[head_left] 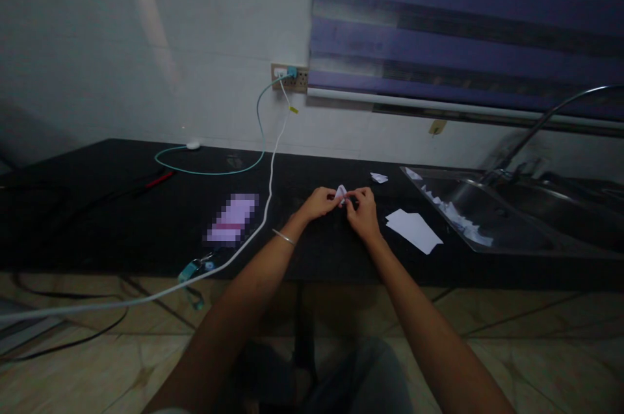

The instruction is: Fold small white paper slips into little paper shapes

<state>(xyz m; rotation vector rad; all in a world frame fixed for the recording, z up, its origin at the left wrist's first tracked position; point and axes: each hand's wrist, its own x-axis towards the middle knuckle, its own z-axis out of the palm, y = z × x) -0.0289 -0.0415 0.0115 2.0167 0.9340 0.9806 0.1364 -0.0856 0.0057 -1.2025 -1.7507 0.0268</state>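
A small piece of folded white paper [340,192] is held just above the dark counter, between the fingertips of both hands. My left hand [319,203] pinches its left side. On the other side, the thumb and fingers of my right hand [362,211] are closed on its right edge. Another small folded paper [379,177] lies behind and to the right of my right hand. Flat white paper sheets [414,230] overlap in a small stack to the right of my right wrist.
A steel sink [468,190] with a curved faucet [531,134] is at the right, several folded papers [458,218] along its left rim. A white cable [267,206] crosses the counter [312,251] left of my hands, beside a blurred-out phone-like object [233,219]. A wall outlet [295,79] holds plugs.
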